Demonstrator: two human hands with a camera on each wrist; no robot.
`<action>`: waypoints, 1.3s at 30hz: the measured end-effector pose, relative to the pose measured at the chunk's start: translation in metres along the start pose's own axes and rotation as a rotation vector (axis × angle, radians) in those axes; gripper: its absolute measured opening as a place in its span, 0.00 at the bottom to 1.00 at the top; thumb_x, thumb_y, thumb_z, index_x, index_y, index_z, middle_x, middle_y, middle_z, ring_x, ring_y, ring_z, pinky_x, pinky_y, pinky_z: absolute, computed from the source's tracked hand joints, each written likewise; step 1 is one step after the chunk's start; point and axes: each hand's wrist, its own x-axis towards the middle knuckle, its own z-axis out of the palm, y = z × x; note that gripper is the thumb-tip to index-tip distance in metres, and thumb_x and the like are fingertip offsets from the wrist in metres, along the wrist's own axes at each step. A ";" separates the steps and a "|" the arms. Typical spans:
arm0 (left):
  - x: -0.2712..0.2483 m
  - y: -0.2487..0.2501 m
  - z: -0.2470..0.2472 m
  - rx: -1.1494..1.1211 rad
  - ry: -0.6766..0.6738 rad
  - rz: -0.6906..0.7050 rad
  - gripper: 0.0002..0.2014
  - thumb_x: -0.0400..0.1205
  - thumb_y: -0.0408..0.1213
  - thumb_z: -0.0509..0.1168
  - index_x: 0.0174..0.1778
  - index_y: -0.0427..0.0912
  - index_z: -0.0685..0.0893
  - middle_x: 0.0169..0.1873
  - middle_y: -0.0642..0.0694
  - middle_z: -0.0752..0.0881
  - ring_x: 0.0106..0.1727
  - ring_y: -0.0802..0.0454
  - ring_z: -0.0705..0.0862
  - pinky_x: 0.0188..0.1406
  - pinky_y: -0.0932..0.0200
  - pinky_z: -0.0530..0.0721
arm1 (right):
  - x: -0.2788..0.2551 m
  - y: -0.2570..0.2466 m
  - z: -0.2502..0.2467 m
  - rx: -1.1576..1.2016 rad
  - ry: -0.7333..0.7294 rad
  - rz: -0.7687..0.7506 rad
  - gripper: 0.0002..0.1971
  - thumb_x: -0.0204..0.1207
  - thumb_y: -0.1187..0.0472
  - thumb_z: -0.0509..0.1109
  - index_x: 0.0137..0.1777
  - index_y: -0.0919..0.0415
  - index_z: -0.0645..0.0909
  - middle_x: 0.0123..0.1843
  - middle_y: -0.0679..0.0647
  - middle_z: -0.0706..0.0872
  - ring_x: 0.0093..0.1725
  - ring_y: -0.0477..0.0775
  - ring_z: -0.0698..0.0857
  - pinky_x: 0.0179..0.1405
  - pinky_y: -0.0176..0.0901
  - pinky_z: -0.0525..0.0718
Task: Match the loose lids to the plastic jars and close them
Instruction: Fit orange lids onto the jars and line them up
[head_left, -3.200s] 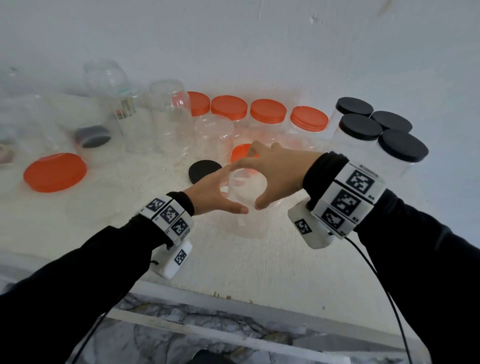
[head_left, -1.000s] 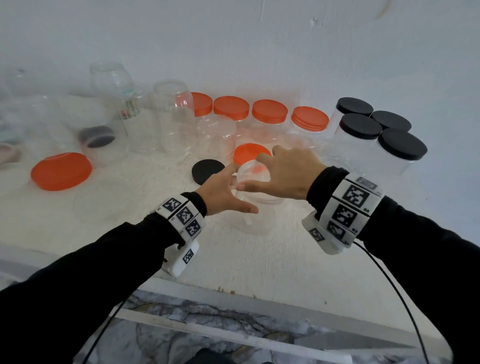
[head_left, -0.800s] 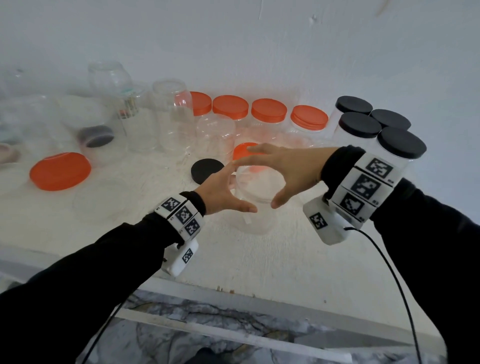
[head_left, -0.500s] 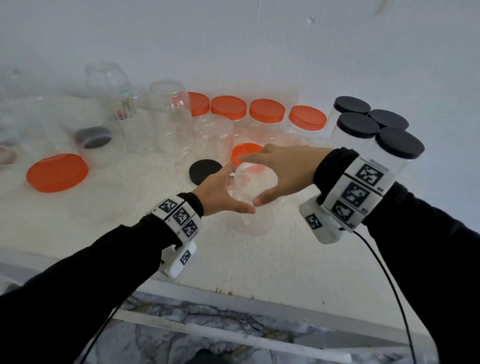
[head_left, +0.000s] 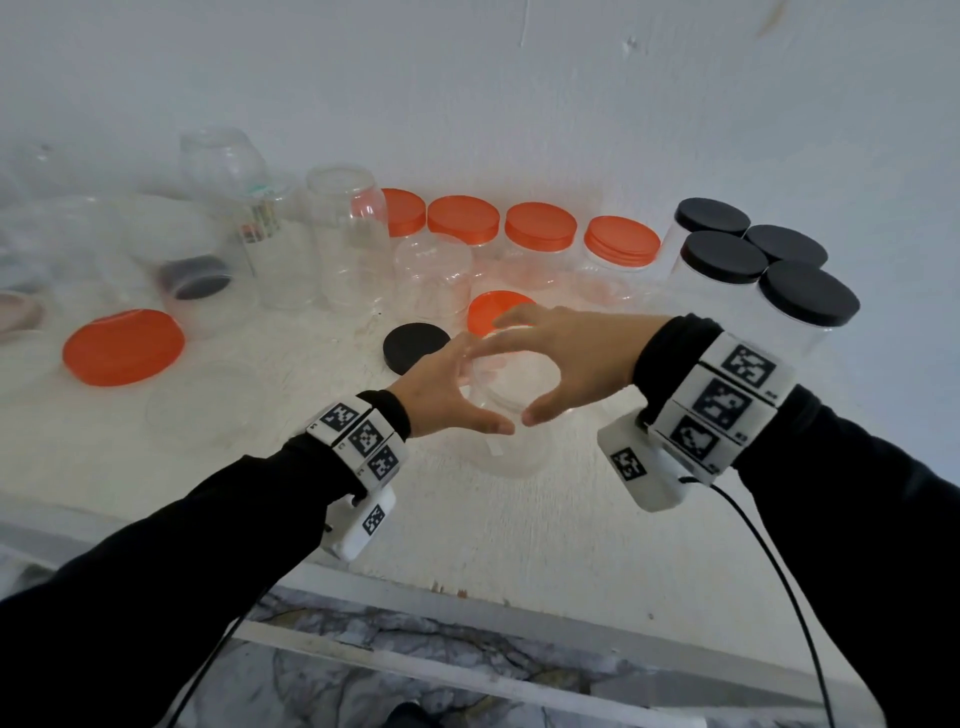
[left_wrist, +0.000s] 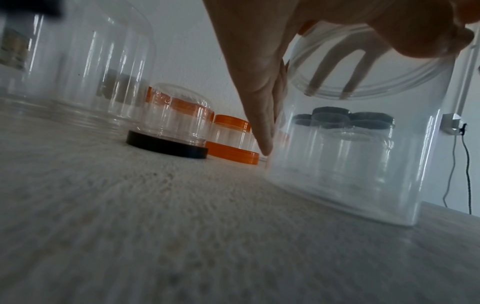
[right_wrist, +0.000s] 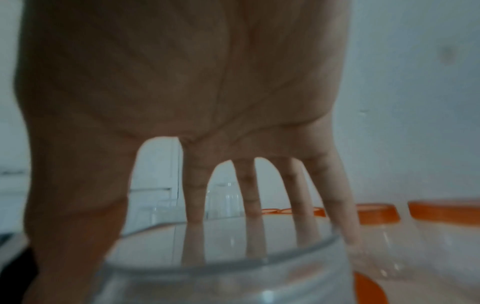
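Head view: a clear plastic jar (head_left: 511, 441) stands upright on the white table (head_left: 519, 530), at centre. The left hand (head_left: 447, 392) grips the jar's side from 9 o'clock, thumb across the near wall. The right hand (head_left: 566, 358) comes from 3 o'clock and spans a clear lid (head_left: 514, 382) on the jar's mouth, thumb at the near rim and fingers (head_left: 511, 317) at the far rim, curled round it. A loose black lid (head_left: 415, 347) lies at 10 o'clock of the jar; a loose orange lid (head_left: 493, 309) lies just behind it at 12 o'clock. A larger orange lid (head_left: 123, 347) lies well apart at 9 o'clock. Orange-lidded jars (head_left: 540, 244) line the wall; black-lidded jars (head_left: 753, 270) cluster at 2 o'clock.
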 end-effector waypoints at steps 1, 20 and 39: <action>0.000 0.000 0.000 -0.002 -0.003 -0.002 0.57 0.48 0.62 0.78 0.74 0.48 0.66 0.65 0.53 0.76 0.68 0.55 0.75 0.70 0.47 0.75 | 0.001 -0.001 0.001 -0.024 0.033 0.014 0.40 0.68 0.41 0.73 0.77 0.34 0.57 0.75 0.49 0.64 0.71 0.55 0.69 0.70 0.52 0.71; 0.000 0.001 0.002 -0.054 -0.021 0.067 0.55 0.47 0.65 0.79 0.70 0.49 0.68 0.64 0.51 0.79 0.68 0.55 0.77 0.70 0.47 0.75 | 0.001 0.006 0.028 -0.150 0.309 0.027 0.37 0.68 0.29 0.63 0.77 0.38 0.61 0.65 0.54 0.73 0.57 0.55 0.75 0.53 0.48 0.79; -0.037 -0.002 -0.062 0.087 0.261 0.047 0.43 0.61 0.61 0.76 0.70 0.49 0.74 0.62 0.60 0.80 0.61 0.73 0.76 0.65 0.64 0.73 | 0.010 0.019 -0.004 0.104 0.705 0.144 0.38 0.67 0.32 0.68 0.75 0.47 0.67 0.72 0.54 0.72 0.70 0.55 0.69 0.60 0.46 0.71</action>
